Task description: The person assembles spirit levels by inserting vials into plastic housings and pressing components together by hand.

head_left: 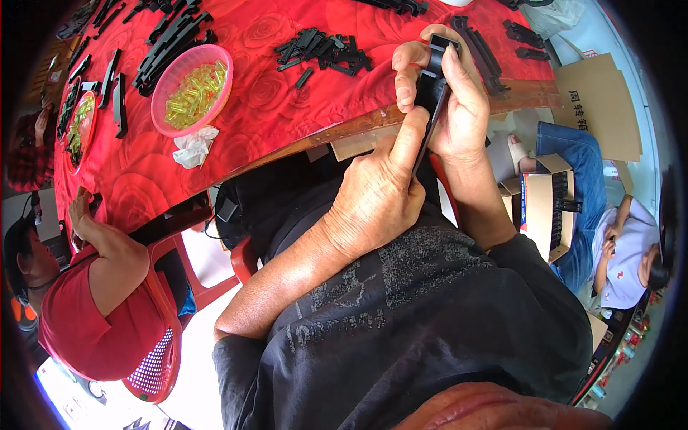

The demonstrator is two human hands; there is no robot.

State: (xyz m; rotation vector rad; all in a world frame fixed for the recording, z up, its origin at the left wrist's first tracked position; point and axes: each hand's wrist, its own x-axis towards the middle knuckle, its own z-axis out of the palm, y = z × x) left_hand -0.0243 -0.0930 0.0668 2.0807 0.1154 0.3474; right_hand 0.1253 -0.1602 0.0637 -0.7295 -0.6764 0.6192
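Observation:
A long, narrow black plastic part (431, 87) is held up at a slant just off the table's near edge. My right hand (464, 100) is closed round its upper end, thumb on the near face and fingers wrapped behind. Lower down, my left hand (376, 188) lies against the same part, its index finger pressed along it and the other fingers curled. The lower end is partly covered by that hand. Beyond both hands, a pile of small black plastic pieces (322, 51) rests on the red tablecloth (261, 93).
A pink bowl (159, 107) of small clear yellow tubes stands left, beside crumpled white tissue (195, 146). Long black parts (172, 50) are stacked behind it; more (476, 54) lie right. A person in red (93, 308) sits left, another (623, 251) right near an open carton (539, 215).

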